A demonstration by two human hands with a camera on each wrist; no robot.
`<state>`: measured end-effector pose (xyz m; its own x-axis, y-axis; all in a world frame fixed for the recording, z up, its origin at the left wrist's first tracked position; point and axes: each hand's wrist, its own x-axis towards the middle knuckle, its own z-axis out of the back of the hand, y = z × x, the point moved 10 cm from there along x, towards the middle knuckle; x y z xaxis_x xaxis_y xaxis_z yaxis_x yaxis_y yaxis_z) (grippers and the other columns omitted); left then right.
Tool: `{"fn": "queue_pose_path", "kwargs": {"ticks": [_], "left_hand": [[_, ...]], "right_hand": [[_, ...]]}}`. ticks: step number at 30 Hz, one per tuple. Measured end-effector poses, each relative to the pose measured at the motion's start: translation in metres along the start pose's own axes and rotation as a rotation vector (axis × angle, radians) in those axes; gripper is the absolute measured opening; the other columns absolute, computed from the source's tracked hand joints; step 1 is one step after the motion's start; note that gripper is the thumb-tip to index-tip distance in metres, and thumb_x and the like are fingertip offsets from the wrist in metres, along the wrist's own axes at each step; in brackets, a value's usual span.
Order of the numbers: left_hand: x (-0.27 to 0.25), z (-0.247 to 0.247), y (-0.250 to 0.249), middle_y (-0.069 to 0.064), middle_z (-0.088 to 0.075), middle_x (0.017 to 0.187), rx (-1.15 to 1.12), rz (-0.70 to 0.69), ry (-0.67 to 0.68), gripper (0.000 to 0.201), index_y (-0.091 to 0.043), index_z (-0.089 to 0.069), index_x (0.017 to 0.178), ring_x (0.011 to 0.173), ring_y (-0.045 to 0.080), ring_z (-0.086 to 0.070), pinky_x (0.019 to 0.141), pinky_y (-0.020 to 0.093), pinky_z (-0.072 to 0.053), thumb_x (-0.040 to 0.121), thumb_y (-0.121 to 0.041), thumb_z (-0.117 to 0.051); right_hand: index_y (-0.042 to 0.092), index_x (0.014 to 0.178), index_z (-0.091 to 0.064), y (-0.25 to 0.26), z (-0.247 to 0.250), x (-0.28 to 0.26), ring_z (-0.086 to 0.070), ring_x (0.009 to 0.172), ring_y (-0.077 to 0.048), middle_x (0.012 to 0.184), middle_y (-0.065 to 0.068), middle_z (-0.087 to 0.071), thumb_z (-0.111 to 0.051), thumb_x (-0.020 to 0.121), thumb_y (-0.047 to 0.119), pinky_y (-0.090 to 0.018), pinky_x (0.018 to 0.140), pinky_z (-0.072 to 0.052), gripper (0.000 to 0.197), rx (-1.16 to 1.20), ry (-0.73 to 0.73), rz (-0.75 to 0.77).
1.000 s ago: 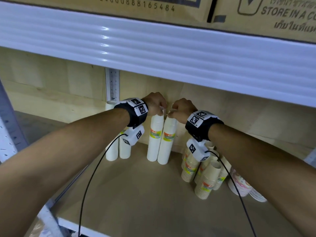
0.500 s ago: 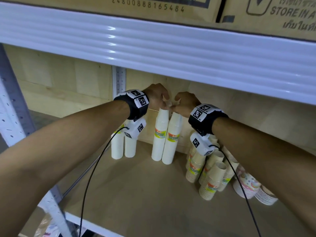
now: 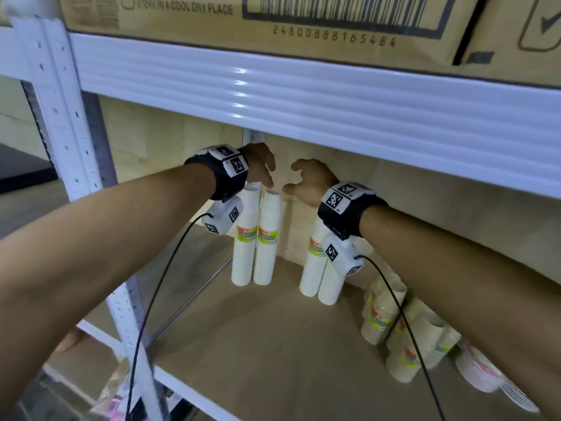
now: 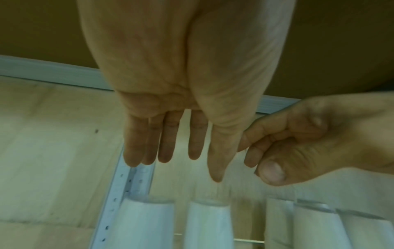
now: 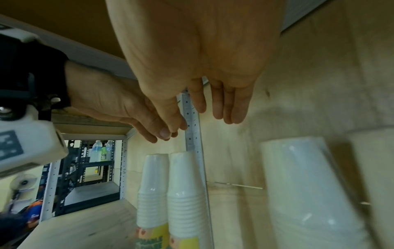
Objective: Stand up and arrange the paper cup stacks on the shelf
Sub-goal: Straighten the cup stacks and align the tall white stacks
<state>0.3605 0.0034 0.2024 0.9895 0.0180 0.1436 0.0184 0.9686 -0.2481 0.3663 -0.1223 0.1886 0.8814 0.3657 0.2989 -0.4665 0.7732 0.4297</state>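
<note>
The right white cup stacks (image 3: 315, 262) sit partly behind the wrist camera (image 3: 341, 256); the plates (image 3: 498, 387) are blurred.

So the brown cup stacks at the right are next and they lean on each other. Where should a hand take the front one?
Grip the front brown cup stack around its upper half, coming from the open front of the shelf: it leans on its neighbours, so a low pull would probably topple them.

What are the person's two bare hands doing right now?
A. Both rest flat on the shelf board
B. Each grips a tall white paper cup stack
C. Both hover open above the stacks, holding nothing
C: the left hand and right hand hang open above the upright tall white paper cup stacks, touching none.
</note>
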Motion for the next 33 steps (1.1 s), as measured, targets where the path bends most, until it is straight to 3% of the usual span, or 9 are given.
{"fn": "queue_pose_path", "kwargs": {"ticks": [4, 9, 12, 14, 16, 19, 22, 27, 33], "left_hand": [[-0.001, -0.015, 0.020, 0.004, -0.043, 0.144, 0.017, 0.030, 0.051, 0.055, -0.017, -0.057, 0.134, 0.129, 0.023, -0.045, 0.097, 0.027, -0.040, 0.084, -0.031, -0.075], [-0.006, -0.031, 0.026, 0.009, -0.048, 0.138, 0.041, 0.002, 0.081, 0.046, -0.005, -0.058, 0.133, 0.124, 0.024, -0.048, 0.084, 0.022, -0.041, 0.092, -0.026, -0.065], [-0.005, -0.039, 0.031, 0.009, -0.050, 0.114, 0.057, -0.003, 0.089, 0.036, 0.003, -0.063, 0.122, 0.101, 0.021, -0.051, 0.065, 0.020, -0.041, 0.092, -0.016, -0.064], [-0.004, -0.040, 0.031, 0.005, -0.044, 0.108, 0.070, -0.010, 0.082, 0.022, 0.000, -0.065, 0.108, 0.094, 0.018, -0.046, 0.072, 0.023, -0.040, 0.090, -0.013, -0.064], [-0.005, -0.040, 0.031, 0.004, -0.043, 0.106, 0.074, -0.010, 0.081, 0.011, -0.009, -0.061, 0.098, 0.093, 0.018, -0.045, 0.070, 0.024, -0.040, 0.089, -0.013, -0.065], [-0.004, -0.040, 0.028, 0.003, -0.044, 0.109, 0.078, -0.028, 0.089, 0.017, -0.008, -0.065, 0.106, 0.094, 0.018, -0.047, 0.072, 0.025, -0.042, 0.089, -0.012, -0.065], [-0.005, -0.038, 0.028, 0.005, -0.049, 0.111, 0.047, -0.020, 0.082, 0.020, -0.009, -0.066, 0.107, 0.095, 0.020, -0.052, 0.065, 0.023, -0.045, 0.087, -0.010, -0.068], [-0.010, -0.036, 0.025, 0.007, -0.050, 0.137, 0.032, -0.034, 0.066, 0.042, -0.008, -0.062, 0.129, 0.124, 0.024, -0.049, 0.088, 0.026, -0.042, 0.088, -0.012, -0.068], [-0.017, -0.032, 0.008, 0.007, -0.051, 0.136, 0.060, -0.081, 0.094, 0.043, -0.011, -0.062, 0.130, 0.121, 0.024, -0.052, 0.088, 0.027, -0.045, 0.087, -0.010, -0.067]], "right_hand": [[0.014, 0.142, -0.046, 0.015, -0.028, 0.005, -0.049, 0.130, -0.021, 0.145, -0.008, -0.047, -0.068, 0.086, 0.038, -0.028, 0.106, -0.041, 0.065, 0.000, 0.050, 0.042], [0.012, 0.144, -0.045, 0.026, -0.049, 0.008, -0.044, 0.135, -0.022, 0.149, -0.008, -0.044, -0.059, 0.093, 0.027, -0.028, 0.110, -0.036, 0.054, -0.030, 0.089, 0.069], [0.007, 0.136, -0.053, 0.026, -0.059, 0.008, -0.050, 0.130, -0.025, 0.143, -0.010, -0.051, -0.055, 0.096, 0.018, -0.032, 0.108, -0.040, 0.042, -0.026, 0.117, 0.070], [0.006, 0.132, -0.057, 0.025, -0.062, 0.008, -0.052, 0.128, -0.026, 0.139, -0.011, -0.055, -0.053, 0.096, 0.012, -0.033, 0.107, -0.042, 0.037, -0.025, 0.118, 0.079], [0.006, 0.130, -0.059, 0.025, -0.061, 0.009, -0.053, 0.126, -0.026, 0.138, -0.011, -0.056, -0.053, 0.095, 0.010, -0.032, 0.104, -0.043, 0.036, -0.036, 0.107, 0.088], [0.007, 0.127, -0.061, 0.026, -0.058, 0.009, -0.055, 0.122, -0.026, 0.134, -0.010, -0.058, -0.055, 0.094, 0.011, -0.032, 0.100, -0.046, 0.033, -0.050, 0.103, 0.087], [0.009, 0.128, -0.060, 0.024, -0.058, 0.009, -0.055, 0.122, -0.026, 0.135, -0.010, -0.057, -0.056, 0.094, 0.012, -0.030, 0.100, -0.046, 0.035, -0.064, 0.104, 0.085], [0.009, 0.130, -0.058, 0.021, -0.053, 0.002, -0.055, 0.120, -0.027, 0.135, -0.010, -0.056, -0.056, 0.095, 0.013, -0.027, 0.093, -0.043, 0.036, -0.068, 0.087, 0.070], [0.012, 0.132, -0.057, 0.012, -0.039, -0.013, -0.055, 0.122, -0.024, 0.133, -0.007, -0.058, -0.059, 0.092, 0.017, -0.022, 0.090, -0.040, 0.040, -0.057, 0.061, 0.031]]}}
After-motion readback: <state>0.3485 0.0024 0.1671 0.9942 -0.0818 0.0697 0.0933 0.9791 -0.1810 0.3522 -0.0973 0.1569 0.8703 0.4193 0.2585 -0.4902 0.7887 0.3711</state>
